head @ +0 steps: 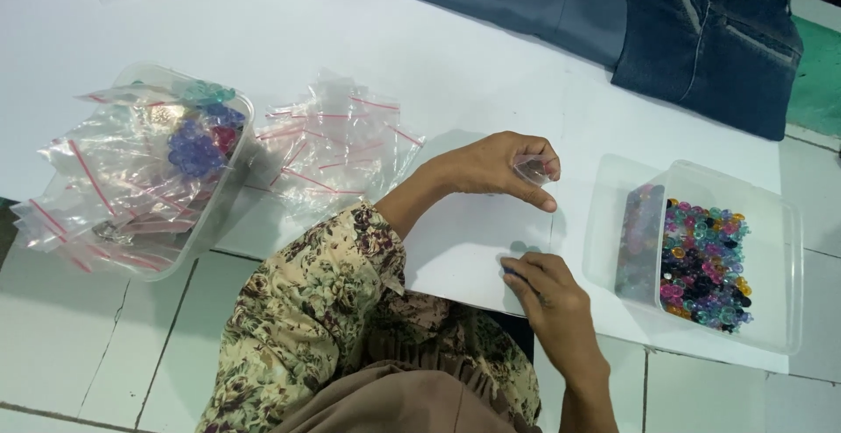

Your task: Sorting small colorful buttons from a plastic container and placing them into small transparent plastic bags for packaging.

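Note:
My left hand point(495, 166) reaches out from a floral sleeve and pinches a small clear plastic bag point(533, 170) between thumb and fingers, just above the white sheet point(473, 74). Below it, my right hand point(547, 293) rests on the sheet's edge, its fingertips closed on something small and dark blue point(512, 271); what it is cannot be made out. A clear plastic tub point(771, 214) to the right of both hands holds many small beads point(705, 266) in pink, green, orange and black.
A loose pile of empty clear zip bags point(337, 144) with red strips lies left of my left hand. Further left is a second clear tub point(232, 179) with bags of blue and green beads. Folded jeans point(701, 39) lie at the top right. White floor tiles point(88, 337) border the sheet.

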